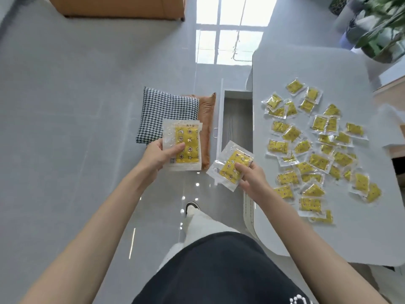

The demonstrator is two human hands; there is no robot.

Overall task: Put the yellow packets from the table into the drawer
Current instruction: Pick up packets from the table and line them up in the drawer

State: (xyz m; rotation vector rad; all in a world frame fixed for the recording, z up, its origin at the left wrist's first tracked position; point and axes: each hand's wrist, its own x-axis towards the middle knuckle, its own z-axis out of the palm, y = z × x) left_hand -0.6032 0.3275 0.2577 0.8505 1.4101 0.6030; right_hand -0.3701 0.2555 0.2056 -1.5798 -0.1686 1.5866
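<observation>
Smooth pale table (328,73), round-cornered, carries scattered packets (317,160), yellow pads in crinkly clear wrap; the grey drawer (237,119) stands open at its left edge; left hand (157,156) grips an upright stack (187,145), thumb across; right hand (252,176) pinches a tilted stack (230,166) by the drawer's near end.

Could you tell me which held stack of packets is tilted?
The right stack, in the right hand; the left stack, in the left hand, sits square.
</observation>
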